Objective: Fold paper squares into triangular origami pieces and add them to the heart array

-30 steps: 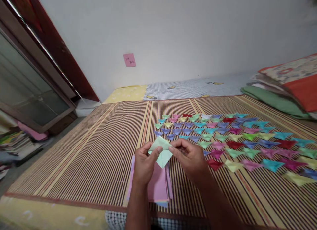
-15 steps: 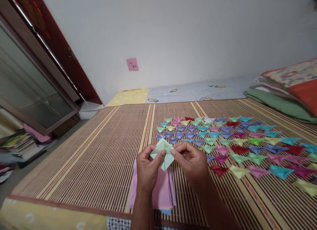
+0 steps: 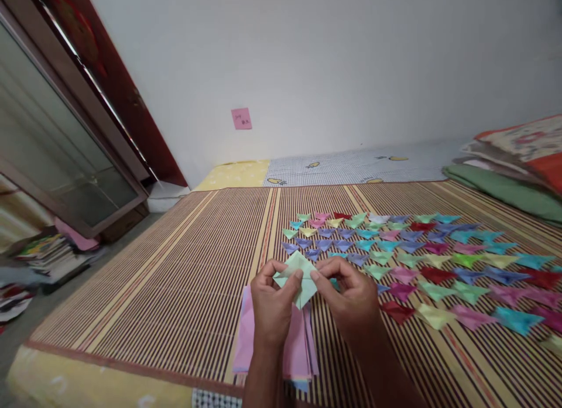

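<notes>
A pale green folded paper [image 3: 299, 282], diamond-shaped with crease lines, is held up between both hands. My left hand [image 3: 274, 294] pinches its left side, thumb on the front face. My right hand [image 3: 349, 285] grips the right corner between thumb and forefinger. Beneath my left hand and forearm lies a stack of paper sheets [image 3: 300, 352], pink on top, with other colours showing at the edges. To the right, several rows of small folded paper pieces [image 3: 434, 288] in many colours are spread out.
A striped woven mat [image 3: 184, 279] covers the bed. Folded bedding and cushions [image 3: 513, 191] sit at the far right. A pink note [image 3: 241, 119] is stuck to the wall. At left are a glass-panelled door [image 3: 83, 150] and a pile of books [image 3: 46, 253].
The view has shifted slightly, so the whole scene sits a little further right and lower. Both hands still hold the green paper, with its fold lines barely altered.
</notes>
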`<move>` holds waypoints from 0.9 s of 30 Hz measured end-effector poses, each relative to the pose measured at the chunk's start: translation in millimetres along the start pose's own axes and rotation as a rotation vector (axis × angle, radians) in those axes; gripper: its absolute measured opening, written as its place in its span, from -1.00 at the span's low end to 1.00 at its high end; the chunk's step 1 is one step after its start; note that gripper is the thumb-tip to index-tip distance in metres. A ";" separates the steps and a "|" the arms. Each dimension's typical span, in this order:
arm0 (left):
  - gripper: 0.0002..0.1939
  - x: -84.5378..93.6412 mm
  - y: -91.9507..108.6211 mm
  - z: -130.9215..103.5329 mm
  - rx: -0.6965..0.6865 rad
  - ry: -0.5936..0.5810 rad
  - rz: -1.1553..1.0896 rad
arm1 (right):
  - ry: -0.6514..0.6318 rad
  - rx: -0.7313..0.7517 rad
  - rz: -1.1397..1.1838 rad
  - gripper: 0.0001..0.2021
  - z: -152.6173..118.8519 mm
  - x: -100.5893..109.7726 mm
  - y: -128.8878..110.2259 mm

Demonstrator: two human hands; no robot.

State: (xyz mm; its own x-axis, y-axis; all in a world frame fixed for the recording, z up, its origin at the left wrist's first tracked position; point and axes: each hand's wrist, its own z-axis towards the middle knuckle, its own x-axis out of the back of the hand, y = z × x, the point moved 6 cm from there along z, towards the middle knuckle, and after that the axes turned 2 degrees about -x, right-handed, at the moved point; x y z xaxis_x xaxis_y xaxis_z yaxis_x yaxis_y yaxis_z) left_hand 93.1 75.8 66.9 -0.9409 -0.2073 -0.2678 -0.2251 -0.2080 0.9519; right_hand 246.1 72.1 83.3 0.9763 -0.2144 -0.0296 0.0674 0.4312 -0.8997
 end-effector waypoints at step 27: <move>-0.67 -7.6 -6.6 -0.1 0.074 -0.062 -0.035 | -0.171 0.054 -0.233 -0.78 1.8 -2.1 -7.2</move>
State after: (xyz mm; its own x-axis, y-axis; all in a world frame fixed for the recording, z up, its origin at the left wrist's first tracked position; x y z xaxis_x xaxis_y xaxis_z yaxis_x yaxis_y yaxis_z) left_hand 101.8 78.7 62.7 -0.9454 -0.1408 -0.2939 -0.2744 -0.1428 0.9510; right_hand 244.0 71.1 90.6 0.9533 -0.1642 0.2535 0.3006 0.4349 -0.8488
